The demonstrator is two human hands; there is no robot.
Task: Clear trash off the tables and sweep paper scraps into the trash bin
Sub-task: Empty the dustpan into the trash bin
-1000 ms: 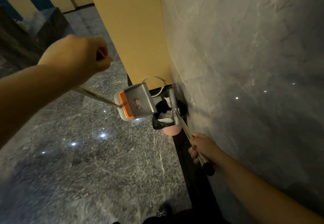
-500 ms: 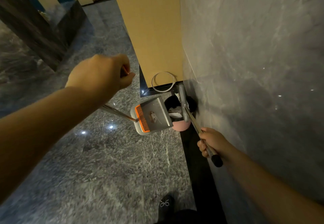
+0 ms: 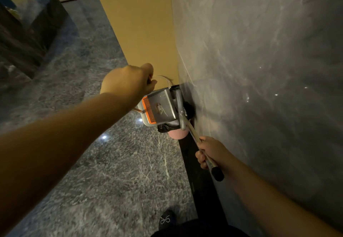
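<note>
Gripping the top of the dustpan handle (image 3: pixel 138 110), the left hand (image 3: pixel 128 82) is curled in a fist w/ knuckles toward the camera; most of the handle is hidden behind the forearm, only a short copper-toned bit shows near the pan. Grey dustpan (image 3: pixel 160 106) is tipped up over the trash bin (image 3: pixel 177 133), its open front edge toward the wall & right above the bin's mouth. Orange comb teeth (image 3: pixel 148 109) run along the pan's rear edge. A small pale scrap (image 3: pixel 159 109) sits on the pan's inner face; can't tell what it is

Right hand (image 3: pixel 211 152) is wrapped round the broom handle (image 3: pixel 199 143), fingers closed on the metal shaft just above its black end cap (image 3: pixel 217 174). Broom head (image 3: pixel 179 109) is grey, standing on end betw. the dustpan & the marble wall (image 3: pixel 259 69), touching or nearly touching the pan's side

Bin is pink w/ a black bag liner (image 3: pixel 164 127), pushed into the corner where the marble wall meets a yellow panel (image 3: pixel 139 23). Its contents are hidden by the pan. A thin white wire loop (image 3: pixel 165 78) lies against the foot of the yellow panel, just behind the pan

Floor (image 3: pixel 111 171) is dark grey speckled stone w/ bright light reflections. Dark shoe (image 3: pixel 166 219) w/ a white mark shows at bottom edge. Dark stone block (image 3: pixel 46 19) far left, blurred
</note>
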